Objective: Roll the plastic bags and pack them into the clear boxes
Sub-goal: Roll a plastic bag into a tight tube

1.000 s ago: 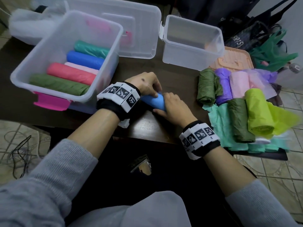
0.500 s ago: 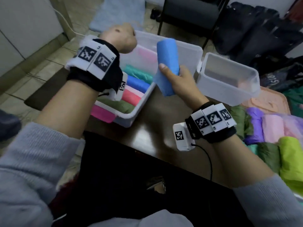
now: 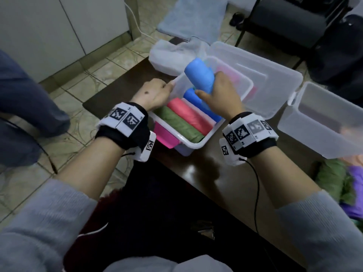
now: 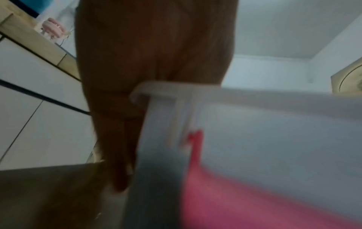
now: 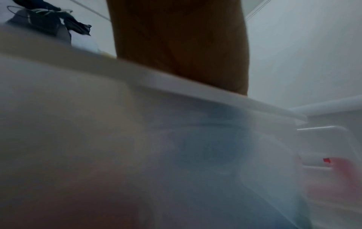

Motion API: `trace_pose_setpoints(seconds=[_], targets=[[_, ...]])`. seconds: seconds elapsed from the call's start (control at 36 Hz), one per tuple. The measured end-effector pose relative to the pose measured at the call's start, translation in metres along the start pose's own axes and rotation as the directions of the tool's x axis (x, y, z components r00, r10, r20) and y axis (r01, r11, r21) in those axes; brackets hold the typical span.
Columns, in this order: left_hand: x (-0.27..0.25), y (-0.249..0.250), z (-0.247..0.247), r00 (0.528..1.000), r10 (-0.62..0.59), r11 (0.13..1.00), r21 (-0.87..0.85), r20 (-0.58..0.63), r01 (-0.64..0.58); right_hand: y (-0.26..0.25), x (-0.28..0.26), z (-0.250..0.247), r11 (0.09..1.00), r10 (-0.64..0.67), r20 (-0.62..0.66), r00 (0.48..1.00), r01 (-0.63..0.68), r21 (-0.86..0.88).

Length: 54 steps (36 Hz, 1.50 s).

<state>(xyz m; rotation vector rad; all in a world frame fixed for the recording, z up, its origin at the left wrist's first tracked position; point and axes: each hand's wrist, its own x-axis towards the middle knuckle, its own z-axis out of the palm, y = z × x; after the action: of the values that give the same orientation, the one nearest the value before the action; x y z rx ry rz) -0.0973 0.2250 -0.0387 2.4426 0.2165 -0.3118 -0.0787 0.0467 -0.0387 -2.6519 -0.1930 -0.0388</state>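
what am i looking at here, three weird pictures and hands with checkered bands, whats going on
No machine here: a person works with bare hands, wearing wristbands with printed markers and small cameras. The big picture comes from a camera on the head, looking down. The two blurry ones come from the wrist cameras, looking along each hand.

On the dark table stands a clear box holding rolled plastic bags: green, red, and blue. The right hand holds a light blue roll in its grip above that box. The left hand grips the box's rim, seen close up in the left wrist view. A second clear box stands to the right, with more rolls beside it.
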Motion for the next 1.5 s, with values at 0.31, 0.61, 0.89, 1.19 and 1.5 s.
trace_pose_setpoints(seconds=[0.31, 0.61, 0.89, 1.19, 1.5], targets=[[-0.019, -0.01, 0.018, 0.966, 0.084, 0.996, 0.027, -0.243, -0.08, -0.002, -0.011, 0.009, 0.959, 0.029, 0.051, 0.998, -0.013, -0.282], [-0.041, -0.028, 0.026, 0.914, 0.089, 0.987, -0.09, -0.395, -0.135, -0.02, -0.015, 0.004, 0.927, 0.054, 0.201, 0.978, 0.026, -0.374], [-0.043, -0.028, 0.025, 0.918, 0.082, 0.984, -0.113, -0.387, -0.135, -0.027, -0.007, -0.008, 0.944, 0.093, 0.427, 0.9, 0.056, -0.324], [-0.044, -0.023, 0.023, 0.919, 0.088, 0.987, -0.093, -0.385, -0.134, -0.025, -0.007, -0.012, 0.979, 0.055, 0.502, 0.863, 0.053, -0.199], [-0.04, -0.018, 0.02, 0.938, 0.089, 0.988, -0.089, -0.336, -0.125, -0.006, -0.027, 0.007, 0.989, 0.016, -0.43, 0.903, -0.079, -0.129]])
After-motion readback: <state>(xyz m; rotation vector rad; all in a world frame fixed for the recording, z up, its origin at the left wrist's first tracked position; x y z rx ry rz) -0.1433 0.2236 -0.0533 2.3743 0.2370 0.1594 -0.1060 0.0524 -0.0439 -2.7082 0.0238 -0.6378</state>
